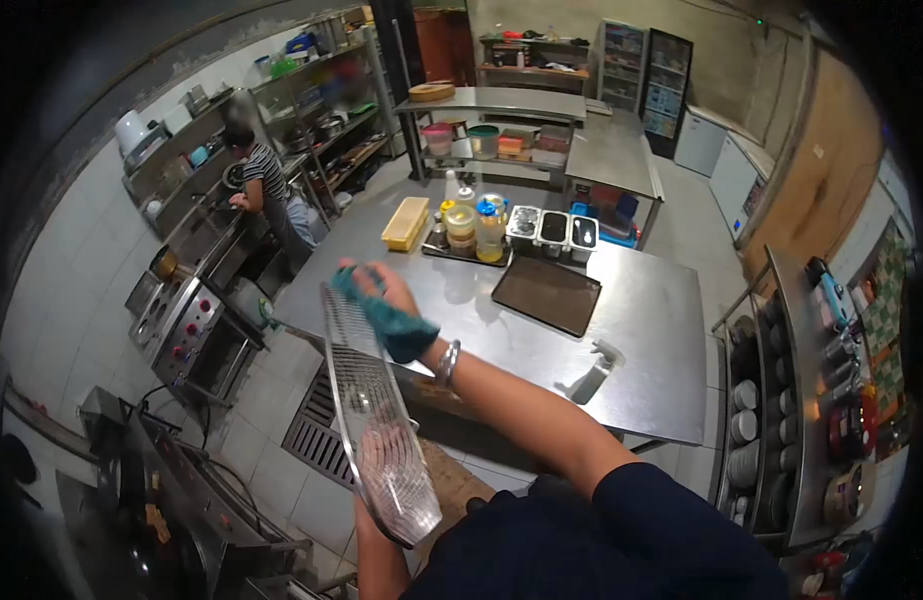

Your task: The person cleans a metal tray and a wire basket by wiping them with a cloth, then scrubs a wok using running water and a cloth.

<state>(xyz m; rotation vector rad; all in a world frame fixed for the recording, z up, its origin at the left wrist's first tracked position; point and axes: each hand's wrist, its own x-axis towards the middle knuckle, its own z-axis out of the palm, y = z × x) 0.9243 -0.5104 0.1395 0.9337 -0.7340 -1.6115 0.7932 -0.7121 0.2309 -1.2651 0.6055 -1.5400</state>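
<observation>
With the grip of the right hand (389, 288), fingers folded mostly closed, holds a bunched teal cloth (396, 330) against the upper part of a long mesh rack (361, 380). With the grip of the left hand (384, 440), has hold of the same rack from behind, lower down, seen through the wires; cannot tell the exact bend of those fingers.

From the largest downward: stands before a steel worktop (661, 340). To the right of it, notice a shelf unit (806, 375) with stacked white dishes (744, 425). Far to the left, notice a stove (181, 330) and, well apart from the hands, a co-worker (271, 190) in a striped top.

Carries the mesh rack in the air, between the body and the near left edge of the worktop, above the floor. Slants its long axis from upper left to lower right; points the far end away from the body, and the near end back toward the dark clothing.

On the worktop, see a flat dark tray (546, 295), lying askew; behind it, bottles and jars (461, 225) in a group, three steel containers (553, 230) in a row, and, farther left, a yellow box (406, 222). Smallest, on the right wrist: a silver bracelet (447, 363).
</observation>
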